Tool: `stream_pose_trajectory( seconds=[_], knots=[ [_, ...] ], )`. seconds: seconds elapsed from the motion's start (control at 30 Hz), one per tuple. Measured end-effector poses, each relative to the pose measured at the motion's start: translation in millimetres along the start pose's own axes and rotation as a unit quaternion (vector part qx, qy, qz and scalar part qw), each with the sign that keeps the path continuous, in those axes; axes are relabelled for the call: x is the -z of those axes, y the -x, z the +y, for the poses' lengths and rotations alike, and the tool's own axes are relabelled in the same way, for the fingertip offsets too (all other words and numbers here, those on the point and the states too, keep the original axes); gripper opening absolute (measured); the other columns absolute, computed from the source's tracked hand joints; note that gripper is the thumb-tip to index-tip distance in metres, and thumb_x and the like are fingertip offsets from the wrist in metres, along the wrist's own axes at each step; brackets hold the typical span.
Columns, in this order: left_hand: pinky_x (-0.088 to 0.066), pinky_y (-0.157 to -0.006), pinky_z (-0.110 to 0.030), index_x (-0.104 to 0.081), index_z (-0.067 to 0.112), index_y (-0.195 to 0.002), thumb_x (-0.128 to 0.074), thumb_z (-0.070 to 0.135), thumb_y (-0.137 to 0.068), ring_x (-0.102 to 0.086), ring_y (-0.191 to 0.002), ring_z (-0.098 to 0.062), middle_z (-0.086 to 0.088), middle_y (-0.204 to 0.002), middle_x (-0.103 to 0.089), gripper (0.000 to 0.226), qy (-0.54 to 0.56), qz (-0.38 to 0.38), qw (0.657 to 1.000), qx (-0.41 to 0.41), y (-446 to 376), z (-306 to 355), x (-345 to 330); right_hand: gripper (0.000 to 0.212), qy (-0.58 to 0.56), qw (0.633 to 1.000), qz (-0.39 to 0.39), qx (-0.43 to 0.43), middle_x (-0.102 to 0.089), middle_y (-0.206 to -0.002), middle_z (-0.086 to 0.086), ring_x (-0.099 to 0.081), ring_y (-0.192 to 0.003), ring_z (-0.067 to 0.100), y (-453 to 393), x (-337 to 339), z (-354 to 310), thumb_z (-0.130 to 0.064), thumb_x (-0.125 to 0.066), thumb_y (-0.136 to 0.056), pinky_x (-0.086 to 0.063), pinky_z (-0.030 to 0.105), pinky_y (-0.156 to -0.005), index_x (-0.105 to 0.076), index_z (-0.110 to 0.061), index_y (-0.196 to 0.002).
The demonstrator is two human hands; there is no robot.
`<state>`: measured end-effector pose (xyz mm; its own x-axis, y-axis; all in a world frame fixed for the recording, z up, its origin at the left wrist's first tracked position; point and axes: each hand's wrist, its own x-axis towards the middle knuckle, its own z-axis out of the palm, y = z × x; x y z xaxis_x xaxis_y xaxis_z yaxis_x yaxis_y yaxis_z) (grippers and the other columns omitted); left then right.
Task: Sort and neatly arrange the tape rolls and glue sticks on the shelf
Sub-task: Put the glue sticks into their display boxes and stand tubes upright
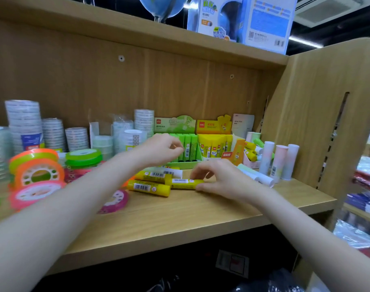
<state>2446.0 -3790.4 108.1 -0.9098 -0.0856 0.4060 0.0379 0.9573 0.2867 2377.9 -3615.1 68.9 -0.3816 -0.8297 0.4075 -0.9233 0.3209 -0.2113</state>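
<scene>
On wooden shelf (180,216), right hand (220,178) pinches cylindrical yellow glue stick (185,183).

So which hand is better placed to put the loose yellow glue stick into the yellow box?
Right. The right hand already pinches that glue stick, just below the yellow box; the left hand hovers at the green sticks.

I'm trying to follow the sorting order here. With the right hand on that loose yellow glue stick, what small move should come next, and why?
Probably lift the yellow glue stick that the right hand pinches and stand it in the yellow display box. It lies flat on the shelf beside other loose yellow sticks, while the boxed ones stand upright.
</scene>
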Motion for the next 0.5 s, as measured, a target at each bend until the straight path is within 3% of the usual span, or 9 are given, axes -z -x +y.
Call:
stream_pose_trajectory(
  seconds=[0.1,0.23,0.3,0.4,0.5],
  knots=[
    [-0.035,-0.1,-0.022,-0.052,0.022,-0.129,-0.047,0.037,-0.095,-0.047,-0.121,-0.009,0.005,-0.133,-0.052,0.038,0.014,-0.103,0.994,-0.036,36,-10,13,0.016,-0.026,0.998,0.05,-0.04,-0.065,-0.091,-0.002,-0.057,-0.081,0.011,0,10,9,-0.012,-0.067,-0.081,-0.046,0.02,-0.075,-0.067,-0.021,-0.094],
    [-0.007,-0.116,-0.025,-0.012,0.023,-0.149,-0.041,0.053,-0.091,-0.006,-0.144,-0.01,0.004,-0.157,-0.006,0.072,-0.085,-0.209,0.974,-0.028,67,-22,-5,0.021,-0.2,0.96,0.161,-0.111,-0.057,-0.089,0.0,-0.061,-0.074,0.018,-1,21,17,-0.006,-0.066,-0.082,-0.051,0.035,-0.076,-0.062,-0.024,-0.089],
    [-0.002,-0.117,-0.029,-0.003,0.023,-0.15,-0.033,0.055,-0.092,0.001,-0.145,-0.015,0.0,-0.158,0.003,0.072,-0.133,-0.198,0.971,-0.026,67,-20,-17,0.024,-0.258,0.937,0.195,-0.132,-0.054,-0.091,0.005,-0.059,-0.071,0.018,-1,23,21,-0.001,-0.064,-0.082,-0.054,0.032,-0.068,-0.058,-0.022,-0.093],
    [0.001,-0.115,-0.028,-0.003,0.021,-0.15,-0.029,0.05,-0.096,0.004,-0.144,-0.013,-0.002,-0.158,0.002,0.067,-0.143,-0.175,0.973,-0.048,54,-5,-28,0.027,-0.303,0.901,0.261,-0.167,-0.053,-0.099,0.017,-0.058,-0.072,0.025,-1,31,30,0.001,-0.063,-0.083,-0.054,0.021,-0.056,-0.052,-0.014,-0.103],
    [-0.001,-0.116,-0.03,-0.008,0.023,-0.149,-0.029,0.05,-0.097,0.001,-0.145,-0.014,-0.003,-0.158,-0.002,0.063,-0.14,-0.175,0.972,-0.069,37,10,-41,0.026,-0.293,0.882,0.313,-0.198,-0.053,-0.098,0.012,-0.057,-0.064,0.019,1,45,45,-0.001,-0.062,-0.085,-0.049,0.012,-0.049,-0.048,-0.013,-0.105]
  ],
)
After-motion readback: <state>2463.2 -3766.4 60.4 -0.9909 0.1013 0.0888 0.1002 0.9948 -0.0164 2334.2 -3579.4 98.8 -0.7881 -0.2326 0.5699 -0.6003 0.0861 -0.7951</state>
